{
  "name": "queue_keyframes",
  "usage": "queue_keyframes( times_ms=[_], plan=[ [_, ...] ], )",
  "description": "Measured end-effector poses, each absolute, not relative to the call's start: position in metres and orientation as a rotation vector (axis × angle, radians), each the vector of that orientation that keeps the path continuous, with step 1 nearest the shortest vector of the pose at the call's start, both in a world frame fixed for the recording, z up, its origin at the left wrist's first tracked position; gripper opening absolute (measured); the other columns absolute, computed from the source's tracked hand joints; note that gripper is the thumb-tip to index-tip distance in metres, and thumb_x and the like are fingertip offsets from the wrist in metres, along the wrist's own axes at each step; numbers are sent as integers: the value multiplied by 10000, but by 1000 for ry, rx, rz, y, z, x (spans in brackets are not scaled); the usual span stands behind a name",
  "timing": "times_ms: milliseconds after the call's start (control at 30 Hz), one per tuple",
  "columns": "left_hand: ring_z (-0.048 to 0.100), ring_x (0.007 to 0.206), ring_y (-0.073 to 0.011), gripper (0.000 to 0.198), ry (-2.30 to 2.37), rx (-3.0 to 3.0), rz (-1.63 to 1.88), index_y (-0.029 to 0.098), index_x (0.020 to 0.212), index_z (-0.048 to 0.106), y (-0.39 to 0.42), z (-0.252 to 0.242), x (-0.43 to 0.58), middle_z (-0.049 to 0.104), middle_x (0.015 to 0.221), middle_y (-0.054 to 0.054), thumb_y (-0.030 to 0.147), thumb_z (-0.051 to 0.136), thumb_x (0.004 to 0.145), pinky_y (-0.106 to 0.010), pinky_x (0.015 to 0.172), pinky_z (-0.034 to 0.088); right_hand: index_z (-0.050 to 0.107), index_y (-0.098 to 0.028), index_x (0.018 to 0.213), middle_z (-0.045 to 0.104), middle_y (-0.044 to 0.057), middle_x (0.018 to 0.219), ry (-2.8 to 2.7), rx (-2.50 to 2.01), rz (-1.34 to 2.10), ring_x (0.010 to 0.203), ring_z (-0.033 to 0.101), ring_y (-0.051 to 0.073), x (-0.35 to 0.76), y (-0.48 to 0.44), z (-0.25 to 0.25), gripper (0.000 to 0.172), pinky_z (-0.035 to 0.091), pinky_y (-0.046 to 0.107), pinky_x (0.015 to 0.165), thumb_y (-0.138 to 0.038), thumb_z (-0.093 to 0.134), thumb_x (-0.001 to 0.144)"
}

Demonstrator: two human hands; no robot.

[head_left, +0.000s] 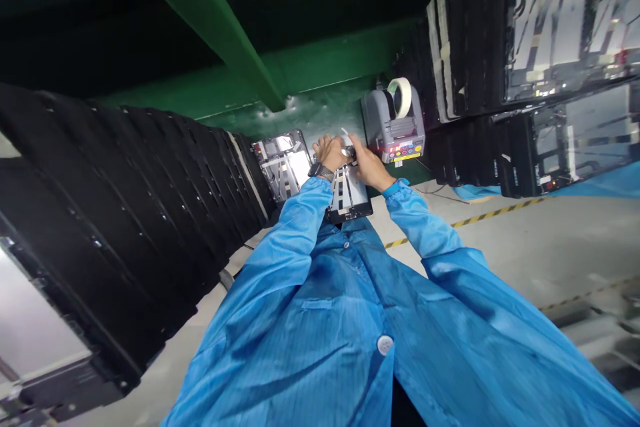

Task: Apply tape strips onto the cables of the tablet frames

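Blue coat (320,320) nearest. Black-framed panel (356,193) at front of green bench (305,109), below both hands. Left hand (331,153) over panel's far part, grip cannot be told. Right hand (369,165) at panel's right side, white strip (345,131) alongside, grip likewise unclear. Tape dispenser (384,123) farther right.

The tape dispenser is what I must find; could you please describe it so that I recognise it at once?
Find the green work surface in the upper middle of the view, then look just right of the right hand. The tape dispenser is the grey machine there; unlike the stacked black units beside it, it carries a cream tape roll and brightly coloured front buttons.
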State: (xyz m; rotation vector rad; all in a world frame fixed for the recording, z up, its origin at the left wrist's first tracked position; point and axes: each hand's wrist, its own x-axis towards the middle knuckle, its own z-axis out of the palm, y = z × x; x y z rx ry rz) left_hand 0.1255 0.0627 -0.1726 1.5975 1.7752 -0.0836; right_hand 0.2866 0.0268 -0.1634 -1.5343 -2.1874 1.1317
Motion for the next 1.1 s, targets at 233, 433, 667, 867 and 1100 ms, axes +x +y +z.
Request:
queue_keyframes(
  times_ms=[233, 433, 667, 867, 1100],
  plan=[
    [498, 1332, -383, 524, 1791, 1600, -97, 232, 1179, 683, 64, -170, 127, 605, 1385, -161, 489, 864, 760, -523, 1138, 327, 256, -239, 1691, 717, 123, 1267, -2204, -1518, 1187, 1126, 677, 312, 286, 34, -162, 906, 549, 525, 1071, -178, 622, 864],
    [477, 1358, -389, 533, 1784, 1574, -72, 212, 1186, 687, 65, -167, 127, 594, 1390, -168, 487, 868, 767, -532, 1160, 302, 272, -243, 1689, 706, 121, 1306, -2198, -1517, 1152, 1167, 668, 312, 285, 36, -170, 859, 541, 544, 1090, -204, 599, 895],
    [498, 1335, -376, 542, 1794, 1590, -51, 209, 1186, 685, 64, -166, 126, 603, 1369, -162, 453, 890, 746, -525, 1148, 323, 280, -274, 1690, 680, 136, 1373, -2185, -1541, 1076, 1165, 667, 330, 285, 35, -177, 931, 572, 591, 1050, -156, 632, 836],
    [490, 1331, -386, 584, 1792, 1598, -58, 204, 1194, 688, 65, -170, 127, 599, 1375, -167, 422, 915, 702, -532, 1143, 325, 333, -250, 1664, 680, 139, 1341, -2124, -1552, 1120, 1182, 661, 331, 284, 35, -175, 817, 556, 583, 1073, -200, 610, 896],
    [491, 1324, -385, 591, 1794, 1603, -37, 191, 1210, 691, 63, -173, 127, 598, 1367, -170, 426, 917, 717, -533, 1134, 328, 295, -254, 1679, 691, 126, 1287, -2134, -1531, 1150, 1118, 684, 316, 286, 36, -175, 817, 559, 599, 1061, -207, 586, 917]
  ],
)
